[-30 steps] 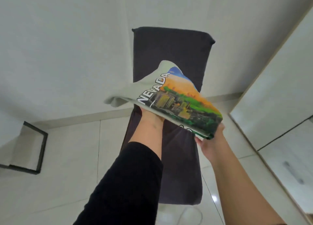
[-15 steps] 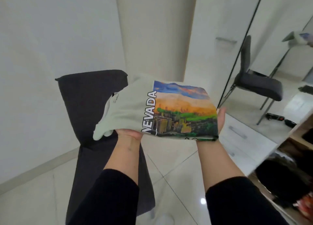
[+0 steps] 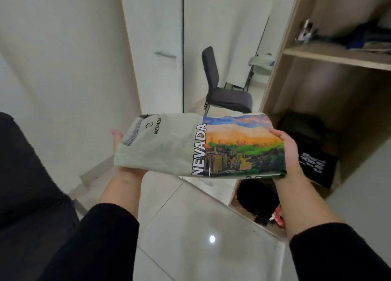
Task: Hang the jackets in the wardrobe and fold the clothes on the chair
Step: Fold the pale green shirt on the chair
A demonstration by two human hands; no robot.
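A folded pale green T-shirt with a colourful "NEVADA" city print lies flat between my two hands at chest height. My left hand is under its left end, palm up, with only the fingertips showing past the edge. At the printed right end, my right hand grips the shirt, thumb on top and fingers beneath. The dark chair is at the left edge of view, behind my left arm. An open wooden wardrobe stands to the right, just beyond the shirt.
The wardrobe's upper shelf holds dark blue clothes. A black printed garment lies in the compartment below, and dark items sit at the bottom. A mirrored door reflects a chair. Glossy floor tiles are underfoot.
The view has swung right, from above the chair to the open wardrobe. Both hands carried the folded T-shirt along, and it is now level in front of the shelves.
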